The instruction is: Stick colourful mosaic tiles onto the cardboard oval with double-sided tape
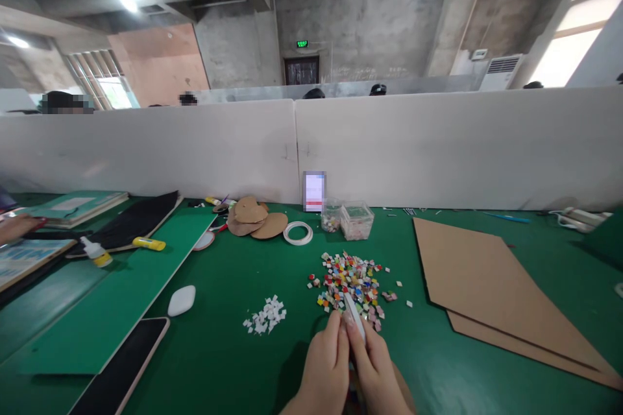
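Observation:
My left hand (325,360) and my right hand (377,363) are close together at the lower middle, fingers pinched around a thin whitish strip (354,314). The strip points up and away from me, and its lower part is hidden by the fingers. Just beyond the fingertips lies a loose pile of small colourful mosaic tiles (353,279). To the left of my hands is a smaller heap of white paper bits (267,316). Some coloured bits show in the gap below my hands, too covered to make out.
Brown boards (487,279) lie at right. Clear tile boxes (357,220), a tape roll (298,233), cardboard discs (253,217) and a lit phone (314,191) stand near the partition (413,149). At left are a white case (182,300), a dark phone (124,366) and another person's hand (17,228).

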The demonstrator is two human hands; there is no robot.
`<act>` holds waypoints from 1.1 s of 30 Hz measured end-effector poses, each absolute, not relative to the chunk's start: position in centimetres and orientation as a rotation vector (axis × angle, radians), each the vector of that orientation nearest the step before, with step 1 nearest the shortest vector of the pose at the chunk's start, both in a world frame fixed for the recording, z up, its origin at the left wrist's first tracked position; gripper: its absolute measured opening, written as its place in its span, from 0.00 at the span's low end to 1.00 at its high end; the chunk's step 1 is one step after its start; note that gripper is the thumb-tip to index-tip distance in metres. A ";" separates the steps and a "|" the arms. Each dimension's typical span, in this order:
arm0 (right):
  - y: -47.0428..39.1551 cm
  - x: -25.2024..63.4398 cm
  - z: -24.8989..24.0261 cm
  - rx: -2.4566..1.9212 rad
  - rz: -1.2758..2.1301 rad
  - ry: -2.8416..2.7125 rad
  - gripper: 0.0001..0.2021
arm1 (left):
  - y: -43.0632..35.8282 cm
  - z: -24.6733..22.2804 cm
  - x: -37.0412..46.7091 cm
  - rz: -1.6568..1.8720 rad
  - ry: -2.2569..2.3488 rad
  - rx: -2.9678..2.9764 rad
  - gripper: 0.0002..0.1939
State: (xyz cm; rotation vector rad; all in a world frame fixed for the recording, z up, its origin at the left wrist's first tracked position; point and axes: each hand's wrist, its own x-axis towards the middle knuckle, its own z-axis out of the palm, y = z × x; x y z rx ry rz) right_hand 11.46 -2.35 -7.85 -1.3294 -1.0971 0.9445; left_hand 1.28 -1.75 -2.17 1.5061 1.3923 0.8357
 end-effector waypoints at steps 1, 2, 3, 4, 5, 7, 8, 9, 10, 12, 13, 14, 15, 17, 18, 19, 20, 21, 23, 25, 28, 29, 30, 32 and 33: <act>-2.4 11.4 -8.1 -1.345 0.939 -1.093 0.25 | -1.8 -2.2 1.2 0.849 1.391 1.508 0.25; -2.5 11.4 -8.4 -1.355 0.940 -1.095 0.26 | -1.8 -2.3 1.2 0.864 1.386 1.506 0.25; -2.5 11.4 -8.5 -1.360 0.945 -1.104 0.26 | -1.7 -2.4 1.2 0.877 1.378 1.503 0.25; -2.5 11.4 -8.6 -1.358 0.954 -1.115 0.27 | -1.7 -2.6 1.2 0.885 1.366 1.496 0.25; -2.5 11.4 -8.5 -1.353 0.965 -1.125 0.28 | -1.6 -2.7 1.2 0.893 1.355 1.486 0.25; -2.4 11.4 -8.2 -1.347 0.985 -1.127 0.28 | -1.5 -2.8 1.2 0.909 1.347 1.460 0.25; -2.3 11.4 -8.0 -1.344 0.999 -1.121 0.28 | -1.5 -2.9 1.2 0.914 1.349 1.448 0.24; -2.2 11.3 -7.7 -1.340 1.015 -1.112 0.29 | -1.5 -2.8 1.2 0.916 1.353 1.435 0.24; -2.1 11.3 -7.4 -1.337 1.030 -1.101 0.29 | -1.5 -2.7 1.2 0.916 1.357 1.424 0.24; -2.0 11.3 -6.9 -1.352 1.041 -1.066 0.29 | -1.6 -2.5 1.2 0.905 1.371 1.418 0.23; -1.9 11.3 -6.6 -1.371 1.035 -1.045 0.29 | -1.7 -2.3 1.2 0.891 1.379 1.429 0.23; -1.8 11.3 -6.4 -1.385 1.028 -1.033 0.28 | -1.7 -2.2 1.2 0.876 1.389 1.447 0.23; -1.8 11.3 -6.2 -1.387 1.025 -1.036 0.28 | -1.8 -2.1 1.2 0.860 1.395 1.474 0.23; -1.6 11.4 -5.7 -1.340 1.040 -1.087 0.26 | -1.9 -1.9 1.4 0.828 1.394 1.533 0.22; -1.5 11.4 -5.5 -1.303 1.054 -1.124 0.25 | -1.9 -1.8 1.5 0.813 1.393 1.558 0.22; -1.4 11.5 -5.2 -1.269 1.065 -1.162 0.24 | -1.9 -1.7 1.6 0.796 1.397 1.583 0.21; -1.3 11.6 -5.0 -1.251 1.068 -1.193 0.23 | -1.9 -1.6 1.6 0.770 1.406 1.615 0.21; -1.3 11.7 -4.8 -1.246 1.063 -1.217 0.23 | -1.9 -1.4 1.5 0.739 1.420 1.658 0.21; -1.2 11.8 -4.4 -1.259 1.029 -1.250 0.24 | -1.9 -0.9 0.6 0.699 1.473 1.798 0.20; -1.2 12.0 -4.2 -1.294 0.972 -1.254 0.24 | -2.1 -0.5 -1.9 0.772 1.602 1.997 0.17; -1.4 12.1 -4.4 -1.360 0.919 -1.238 0.26 | -3.4 -1.1 -8.9 0.892 2.164 2.026 0.24; -1.4 12.0 -4.6 -1.367 0.922 -1.246 0.26 | -4.2 -1.5 -11.8 0.863 2.400 1.943 0.27; -1.5 12.0 -4.7 -1.364 0.929 -1.262 0.25 | -5.2 -2.2 -14.8 0.804 2.601 1.875 0.29; -1.7 11.9 -5.0 -1.339 0.941 -1.305 0.24 | -7.6 -3.5 -20.5 0.543 2.890 1.710 0.33; -1.7 11.9 -5.1 -1.325 0.944 -1.326 0.23 | -8.8 -4.1 -22.8 0.394 2.943 1.664 0.35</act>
